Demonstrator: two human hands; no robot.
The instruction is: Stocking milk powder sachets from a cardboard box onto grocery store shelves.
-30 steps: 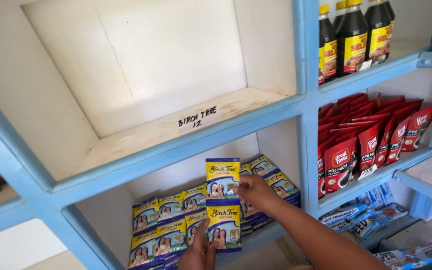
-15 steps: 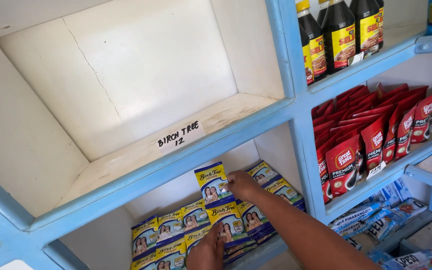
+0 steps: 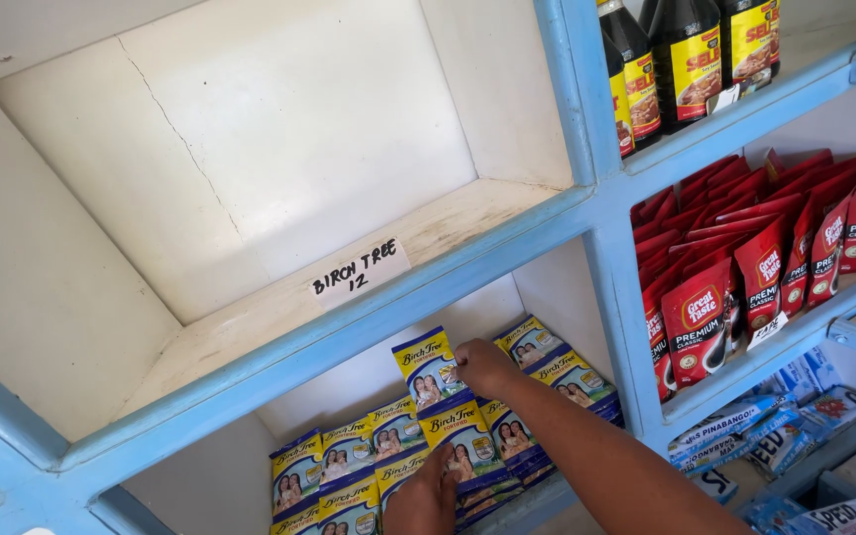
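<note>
Blue-painted wooden shelving (image 3: 587,213) fills the view, and both hands reach up into its lower middle compartment. The right hand (image 3: 482,365) comes in on a bare forearm stretched diagonally from the lower right; its fingers are curled together and pinch the right edge of a raised yellow and blue sachet (image 3: 426,369), the top one of a linked strip that it holds up against the compartment's back wall. The second sachet of the strip (image 3: 460,444) hangs just below it. The left hand (image 3: 423,503) sits at the bottom edge of the frame, knuckles up, its fingertips pressed against the lower end of that second sachet; whether its fingers grip or only rest there cannot be told.

Around the strip lie more sachets of the same kind: about five in a batch on the left (image 3: 334,471), three fanned out on the right (image 3: 557,367), and a few more under the arm, partly hidden. In the upper compartment a white paper label (image 3: 359,272) is stuck near the front edge. At upper right stand four dark bottles (image 3: 691,54) with yellow and red labels. Below them a packed row of red pouches (image 3: 745,263), too tightly overlapped to count, leans on its shelf, with blue and white packets (image 3: 735,426) underneath.
</note>
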